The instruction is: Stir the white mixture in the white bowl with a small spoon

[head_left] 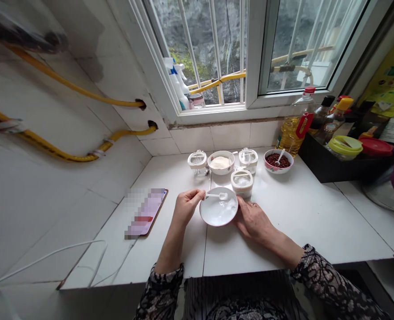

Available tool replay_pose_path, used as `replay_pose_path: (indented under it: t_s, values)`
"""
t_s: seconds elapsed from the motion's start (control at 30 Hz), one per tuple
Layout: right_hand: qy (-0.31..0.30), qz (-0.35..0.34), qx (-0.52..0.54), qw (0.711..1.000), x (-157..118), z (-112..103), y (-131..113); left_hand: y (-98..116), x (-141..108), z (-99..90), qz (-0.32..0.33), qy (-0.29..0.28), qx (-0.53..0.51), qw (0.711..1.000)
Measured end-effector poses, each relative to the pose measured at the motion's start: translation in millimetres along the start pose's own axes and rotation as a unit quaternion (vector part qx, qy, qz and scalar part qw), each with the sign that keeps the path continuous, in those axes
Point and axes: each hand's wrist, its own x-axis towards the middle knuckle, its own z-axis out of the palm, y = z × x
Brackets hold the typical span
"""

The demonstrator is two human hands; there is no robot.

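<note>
Between my hands a white bowl (216, 218) is tipped toward me, with some white stuff on its inner wall. My left hand (186, 205) pinches the handle of a small white spoon (221, 196), whose scoop end is over the bowl. Fingers of my right hand (255, 220) grip the bowl's right rim. Just behind the bowl stands a lidded clear jar (242, 184) with white contents. Farther back are two more lidded jars, one at left (197, 162) and one at right (249, 160), and a bowl of white powder (220, 163) between them.
A bowl of dark red beans (278, 162) with a spoon stands at back right, near an oil bottle (292, 129). A black rack (316, 162) holds condiments. A phone (146, 213) lies at left near a white cable (103, 253). The counter's front edge (197, 277) is close to me.
</note>
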Motion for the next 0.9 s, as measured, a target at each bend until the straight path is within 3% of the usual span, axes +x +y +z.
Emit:
replay_pose_path:
  t_s: [0.27, 0.37, 0.53, 0.9]
  values:
    - [-0.001, -0.001, -0.003, 1.0, 0.2, 0.3, 0.1, -1.1, -4.8, 0.2, 0.069, -0.024, 0.127, 0.989]
    - [0.005, -0.002, -0.004, 1.0, -0.1, 0.6, 0.6, -0.1, -7.1, -0.9, 0.135, -0.033, 0.18, 0.974]
    - [0.011, -0.006, -0.002, 1.0, -0.3, 1.8, 1.2, -2.6, -10.5, -1.5, 0.198, 0.003, 0.281, 0.939]
    - [0.003, 0.004, 0.003, 1.0, -0.8, 4.2, 2.7, 1.0, -9.0, 10.0, 0.13, -0.009, 0.175, 0.976]
